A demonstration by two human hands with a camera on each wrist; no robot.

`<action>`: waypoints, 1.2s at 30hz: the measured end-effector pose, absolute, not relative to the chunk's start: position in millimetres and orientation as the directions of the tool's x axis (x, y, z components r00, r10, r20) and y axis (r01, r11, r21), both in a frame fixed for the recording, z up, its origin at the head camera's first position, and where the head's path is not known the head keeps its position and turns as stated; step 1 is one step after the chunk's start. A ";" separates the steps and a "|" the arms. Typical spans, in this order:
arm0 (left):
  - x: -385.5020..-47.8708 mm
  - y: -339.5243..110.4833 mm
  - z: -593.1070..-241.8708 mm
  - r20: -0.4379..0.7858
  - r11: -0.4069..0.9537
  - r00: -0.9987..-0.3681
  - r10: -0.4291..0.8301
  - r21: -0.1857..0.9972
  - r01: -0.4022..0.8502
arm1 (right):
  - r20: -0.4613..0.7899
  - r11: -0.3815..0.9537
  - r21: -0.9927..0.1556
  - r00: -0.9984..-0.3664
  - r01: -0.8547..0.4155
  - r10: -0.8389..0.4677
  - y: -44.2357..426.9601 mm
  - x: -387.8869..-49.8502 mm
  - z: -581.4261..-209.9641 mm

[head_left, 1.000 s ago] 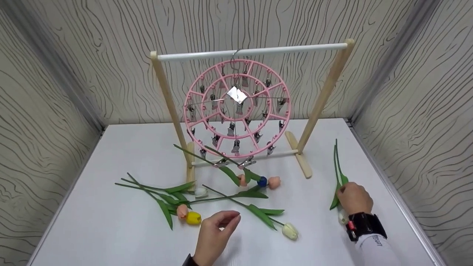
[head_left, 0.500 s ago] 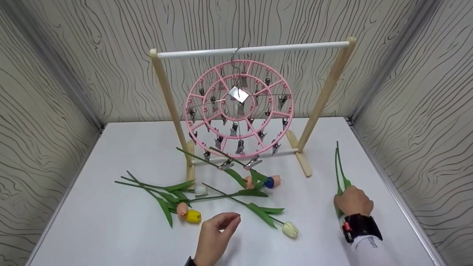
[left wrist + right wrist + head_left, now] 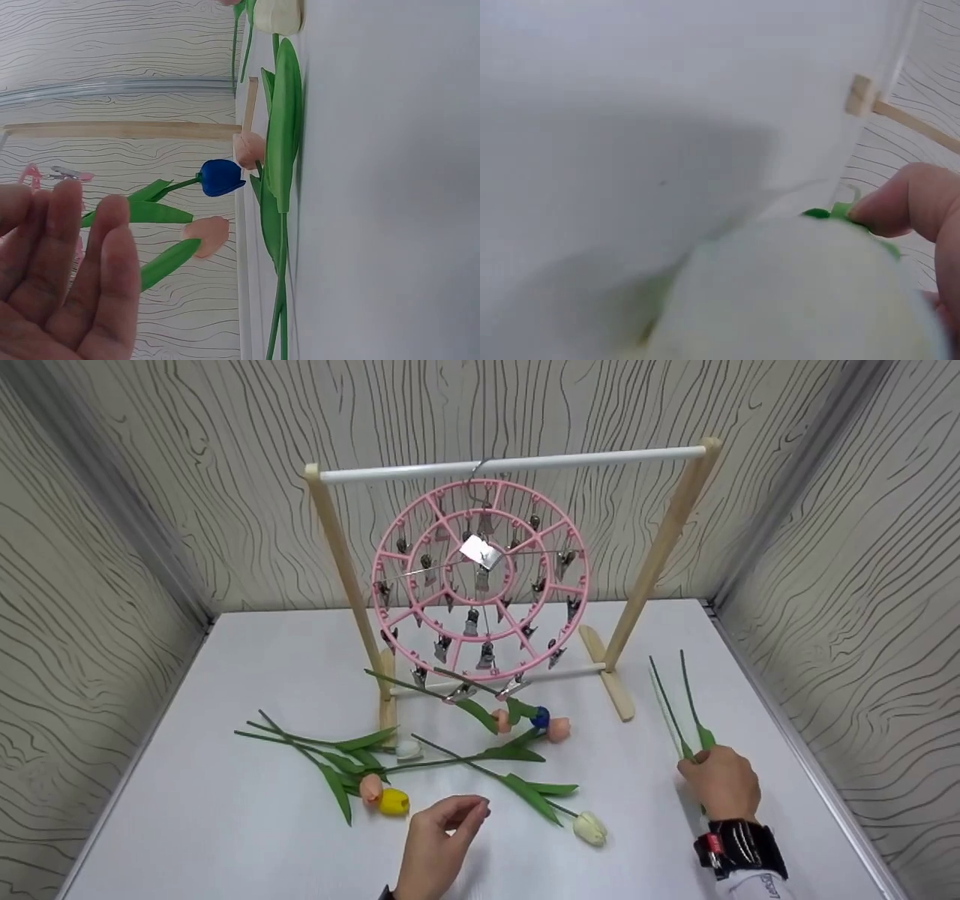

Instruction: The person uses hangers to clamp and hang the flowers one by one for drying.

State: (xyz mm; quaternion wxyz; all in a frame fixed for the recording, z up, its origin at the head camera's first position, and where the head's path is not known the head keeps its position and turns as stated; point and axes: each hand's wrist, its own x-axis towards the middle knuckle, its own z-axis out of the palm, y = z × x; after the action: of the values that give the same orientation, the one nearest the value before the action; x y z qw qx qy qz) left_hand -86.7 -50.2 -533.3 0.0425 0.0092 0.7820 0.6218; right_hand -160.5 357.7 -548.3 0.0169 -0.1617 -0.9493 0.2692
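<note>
At the right of the head view, my right hand (image 3: 720,784) pinches a green tulip stem (image 3: 670,709); a second stem (image 3: 691,697) lies close beside it, partly under the hand. A white bloom (image 3: 795,292) fills the lower right wrist view, with the thumb on green behind it. My left hand (image 3: 439,844) holds nothing, its fingers loosely bent near the front centre. A white tulip (image 3: 589,828) lies to its right, a yellow one (image 3: 393,802) to its left. Two tulips hang from clips on a pink ring, one with a blue bloom (image 3: 222,178).
The pink ring (image 3: 481,676), with several metal clips, hangs from the white bar (image 3: 585,459) of a wooden stand. More tulips, with pink (image 3: 370,789) and white (image 3: 408,748) blooms, lie on the table (image 3: 225,660) at left and centre. Patterned walls enclose the back and sides.
Two stems that lay close together at the right now stand apart, the left one shifted leftward with my right hand's pinch. The ring and its hanging tulips swayed slightly. My left hand has barely moved.
</note>
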 end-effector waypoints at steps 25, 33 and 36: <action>-89.9 -34.8 -517.5 0.030 0.151 -0.993 0.118 0.987 0.048 | 0.337 0.608 -0.794 -0.813 0.025 0.474 271.1 -75.2 -521.3; -98.0 -15.7 -503.2 0.063 0.112 -0.985 0.161 0.990 0.082 | 0.482 0.575 -0.785 -0.811 -0.231 0.331 250.2 -62.9 -527.3; -101.1 -7.2 -496.4 0.093 0.100 -0.982 0.166 0.989 0.111 | 0.536 0.575 -0.752 -0.807 -0.323 0.248 244.6 -60.2 -527.2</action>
State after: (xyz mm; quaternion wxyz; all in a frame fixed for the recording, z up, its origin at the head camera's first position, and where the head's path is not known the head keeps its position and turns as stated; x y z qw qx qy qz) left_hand -101.1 -7.2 -496.4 0.0207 0.0932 0.7414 0.6643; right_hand -60.2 244.6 -527.2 0.3098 0.0227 -0.8314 0.4607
